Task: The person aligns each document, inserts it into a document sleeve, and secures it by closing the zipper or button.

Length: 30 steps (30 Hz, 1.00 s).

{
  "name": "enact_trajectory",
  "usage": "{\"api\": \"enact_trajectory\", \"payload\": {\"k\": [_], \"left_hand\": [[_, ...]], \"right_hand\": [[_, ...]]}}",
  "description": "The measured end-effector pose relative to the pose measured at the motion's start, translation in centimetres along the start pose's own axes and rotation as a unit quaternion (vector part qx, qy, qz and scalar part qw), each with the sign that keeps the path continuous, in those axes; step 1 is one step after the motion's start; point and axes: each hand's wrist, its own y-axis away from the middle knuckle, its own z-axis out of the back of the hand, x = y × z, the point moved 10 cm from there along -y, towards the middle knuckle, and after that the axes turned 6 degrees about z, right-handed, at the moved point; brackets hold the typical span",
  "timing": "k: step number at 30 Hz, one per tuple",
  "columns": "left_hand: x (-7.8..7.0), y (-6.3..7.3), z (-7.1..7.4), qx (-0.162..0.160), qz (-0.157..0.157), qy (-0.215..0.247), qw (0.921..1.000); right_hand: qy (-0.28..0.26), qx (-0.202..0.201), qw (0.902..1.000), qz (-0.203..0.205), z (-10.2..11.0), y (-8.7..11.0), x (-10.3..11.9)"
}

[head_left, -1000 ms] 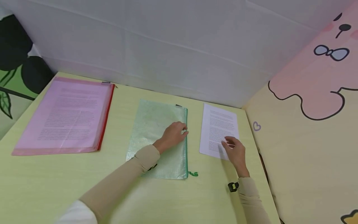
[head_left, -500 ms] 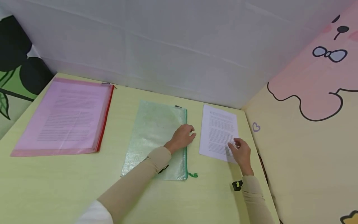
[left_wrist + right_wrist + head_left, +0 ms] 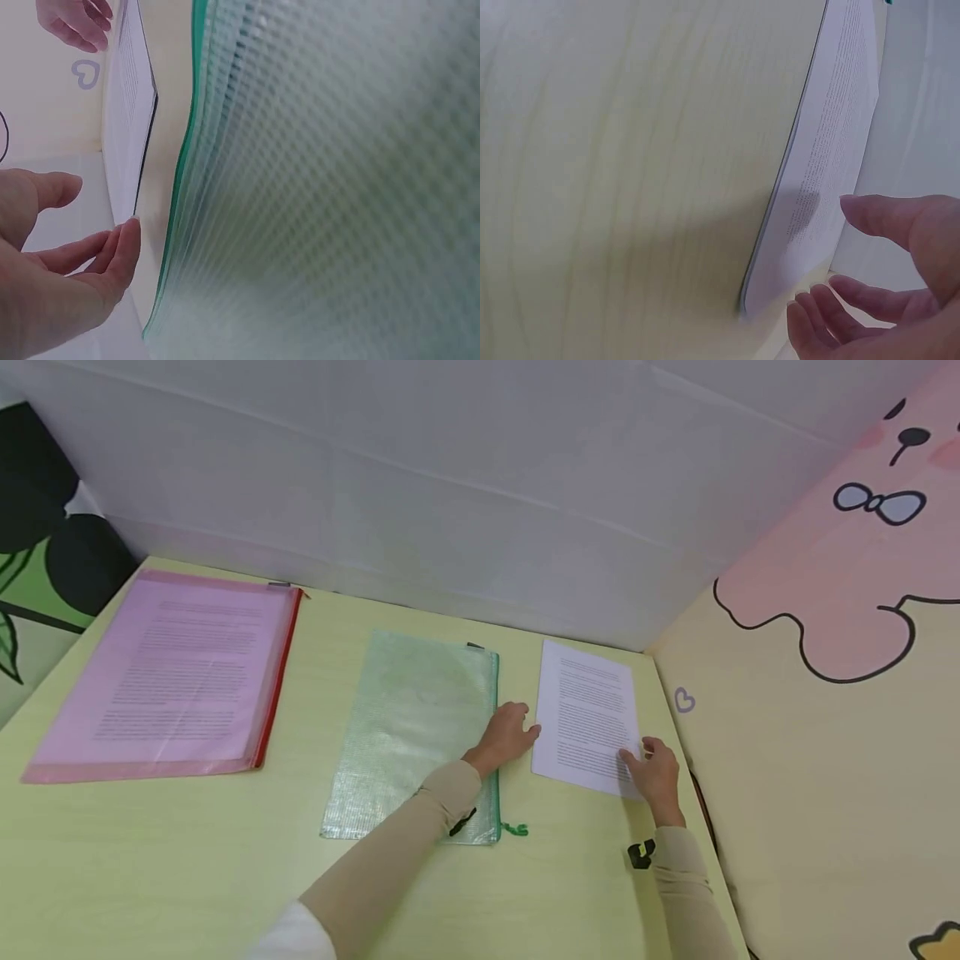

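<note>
A stack of printed paper sheets (image 3: 585, 718) lies at the right of the table, its edge showing some thickness in the right wrist view. My left hand (image 3: 508, 732) is at the left edge of the stack, thumb and fingers apart, over the green zipper side of a clear mesh document pouch (image 3: 412, 710). In the left wrist view that hand's fingertips (image 3: 133, 225) come right to the paper's edge. My right hand (image 3: 656, 774) hovers at the stack's lower right edge, fingers loosely bent and thumb spread, with nothing between them.
A pink zipper document pouch (image 3: 180, 677) with a red zipper and printed pages inside lies at the left. The pale yellow table (image 3: 187, 860) meets a white wall (image 3: 450, 510) behind and a cream cartoon-printed wall (image 3: 810, 777) at the right.
My left hand has moved right from over the green pouch to the left edge of the papers. My right hand has shifted right and slightly down to their right edge.
</note>
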Motion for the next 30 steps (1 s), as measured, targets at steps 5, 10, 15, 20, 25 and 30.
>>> {"api": "enact_trajectory", "payload": {"k": [5, 10, 15, 20, 25, 30], "left_hand": [[0.5, -0.1, -1.0, 0.011, 0.029, 0.046, 0.9985], [1.0, -0.5, -1.5, 0.007, 0.056, 0.086, 0.9947], [1.0, -0.9, -1.7, 0.000, 0.069, 0.107, 0.9918], [1.0, -1.2, -2.1, 0.018, 0.091, 0.120, 0.9884], [1.4, -1.5, -2.6, 0.044, 0.108, 0.146, 0.9824], [2.0, -1.8, -3.0, 0.059, 0.126, 0.167, 0.9760]], "right_hand": [[0.006, 0.012, 0.9997, -0.018, -0.4, -0.3, -0.6], [0.019, 0.024, 0.9995, -0.007, -0.5, -0.6, -0.5], [0.031, 0.035, 0.9989, -0.002, -0.6, -0.8, -0.2], [0.045, 0.037, 0.9982, -0.010, -0.4, -0.9, -0.3], [0.048, 0.051, 0.9972, -0.027, -0.3, -1.0, -0.3], [0.018, 0.048, 0.9973, -0.053, -0.2, -1.3, -1.0]]}}
